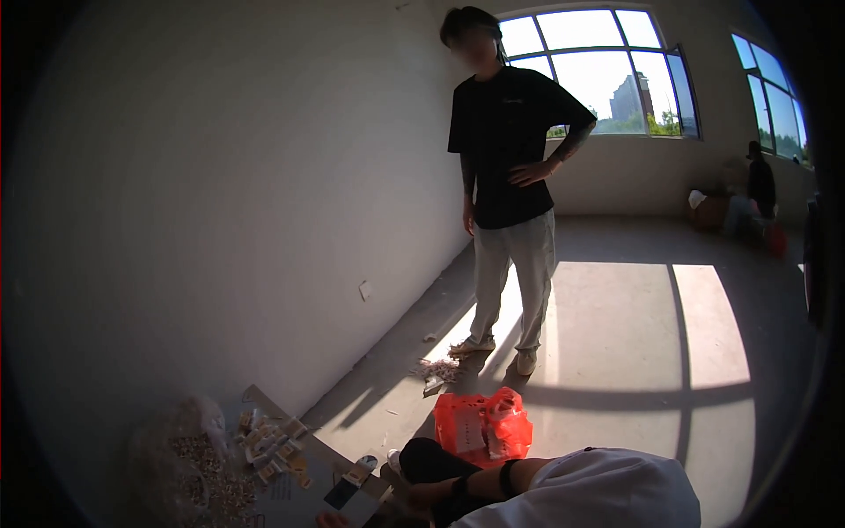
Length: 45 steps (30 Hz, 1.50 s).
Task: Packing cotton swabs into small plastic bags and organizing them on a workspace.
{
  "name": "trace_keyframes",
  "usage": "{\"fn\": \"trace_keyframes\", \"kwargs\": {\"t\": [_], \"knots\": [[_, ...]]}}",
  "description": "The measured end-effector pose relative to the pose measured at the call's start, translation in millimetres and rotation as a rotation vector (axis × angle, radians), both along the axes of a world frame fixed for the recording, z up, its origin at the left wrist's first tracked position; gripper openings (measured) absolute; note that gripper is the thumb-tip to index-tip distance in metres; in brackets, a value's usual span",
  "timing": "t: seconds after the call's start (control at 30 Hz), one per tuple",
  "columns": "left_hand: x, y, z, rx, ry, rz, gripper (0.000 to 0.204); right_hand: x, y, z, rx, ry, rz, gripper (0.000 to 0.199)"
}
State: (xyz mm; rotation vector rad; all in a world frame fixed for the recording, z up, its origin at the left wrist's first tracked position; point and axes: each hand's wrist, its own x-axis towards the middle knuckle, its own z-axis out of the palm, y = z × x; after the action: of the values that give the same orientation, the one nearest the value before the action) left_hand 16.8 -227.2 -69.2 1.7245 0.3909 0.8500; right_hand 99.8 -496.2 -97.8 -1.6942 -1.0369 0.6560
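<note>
Small pale packets are lying in a heap on a flat grey cardboard sheet on the floor, just beside a clear plastic bag of small brownish pieces at the left. We are seeing only a fingertip of a hand at the lower edge, and we cannot tell its grip. Further right, an orange plastic bag is resting near a crouching person in white, and another person in a black shirt is standing behind.
</note>
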Motion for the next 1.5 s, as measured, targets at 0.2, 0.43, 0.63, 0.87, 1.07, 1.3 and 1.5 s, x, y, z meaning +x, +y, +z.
{"fn": "trace_keyframes", "kwargs": {"t": [0.2,0.43,0.63,0.87,1.07,1.3,1.5], "knots": [[-2.1,-2.1,6.8,0.0,-0.039,-0.006,0.032,-25.0,-2.2,59.5,-0.047,-0.227,-0.015,0.014],[-8.0,-13.6,29.3,-0.108,0.026,-0.04,0.032,-16.7,5.6,52.8,-0.082,-0.249,0.002,0.01],[-22.9,-0.4,11.3,-0.044,0.095,-0.031,0.03,-41.5,5.2,79.8,0.056,-0.452,0.019,0.015],[3.5,-1.1,4.0,-0.182,0.036,-0.075,0.023,-8.4,12.3,31.6,-0.145,-0.118,-0.109,0.02],[0.9,-9.2,18.3,-0.306,0.081,-0.072,0.019,-7.8,13.4,46.4,-0.152,-0.035,-0.055,0.017],[-7.9,-13.7,15.0,-0.286,0.118,-0.018,0.022,-18.1,9.4,62.5,-0.132,0.188,-0.138,0.016],[-9.7,-15.6,15.2,-0.111,0.116,-0.002,0.02,-18.3,8.5,64.6,-0.08,0.525,-0.246,0.017]]}}
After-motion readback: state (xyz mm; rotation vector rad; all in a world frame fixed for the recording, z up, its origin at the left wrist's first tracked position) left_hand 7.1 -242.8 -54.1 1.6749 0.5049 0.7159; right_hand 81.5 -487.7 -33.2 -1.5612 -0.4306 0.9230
